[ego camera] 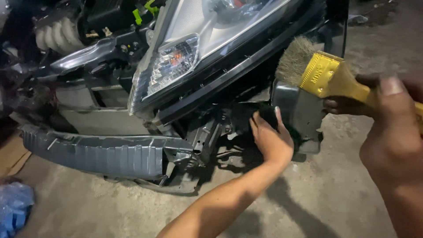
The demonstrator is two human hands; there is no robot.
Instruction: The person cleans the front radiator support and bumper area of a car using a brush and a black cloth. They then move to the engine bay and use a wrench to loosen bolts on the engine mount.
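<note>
My right hand (390,132) grips a yellow-handled paintbrush (324,75); its grey bristles point left and touch the top edge of a grey metal bracket (299,110) on a car's stripped front end. My left hand (271,136) reaches in under the headlamp (194,48) and presses against the dark parts beside that bracket. Its fingers are curled around something black, partly hidden.
A grey ribbed bumper beam (97,152) juts out at the lower left. Engine bay parts and green clips (143,11) show at the top. The car stands on a concrete floor (317,194). A blue plastic bag (13,207) lies at the bottom left corner.
</note>
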